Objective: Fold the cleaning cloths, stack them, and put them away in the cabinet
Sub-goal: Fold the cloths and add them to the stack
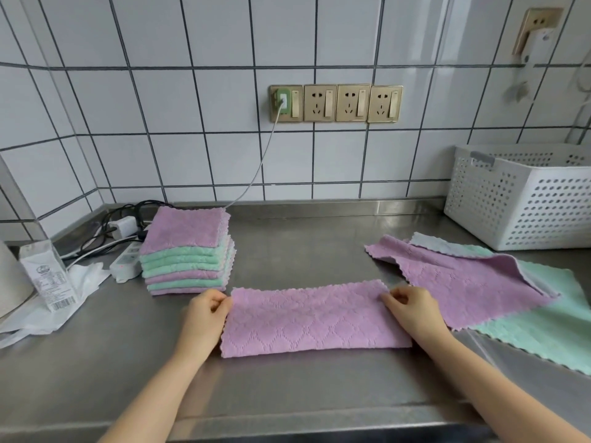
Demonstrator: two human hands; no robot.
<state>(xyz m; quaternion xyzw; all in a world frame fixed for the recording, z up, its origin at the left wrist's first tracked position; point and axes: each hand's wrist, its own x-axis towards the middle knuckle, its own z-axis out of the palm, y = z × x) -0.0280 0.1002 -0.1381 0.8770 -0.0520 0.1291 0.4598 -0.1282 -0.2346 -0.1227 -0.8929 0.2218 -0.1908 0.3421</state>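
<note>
We pinch the half-folded purple cloth (pixel 315 319) with our left hand (pixel 204 314) and right hand (pixel 412 310). The folded stack (pixel 188 251) waits; two flat cloths (pixel 479 282) remain.

Purple cloth (pixel 315 319): folded in half to a long strip, flat on the counter, scalloped edges at far side. Stack (pixel 188 254): folded purple and green cloths, purple on top, at left rear. Unfolded purple cloth (pixel 460 276) lies rumpled over flat green cloth (pixel 550 327) at right.
</note>
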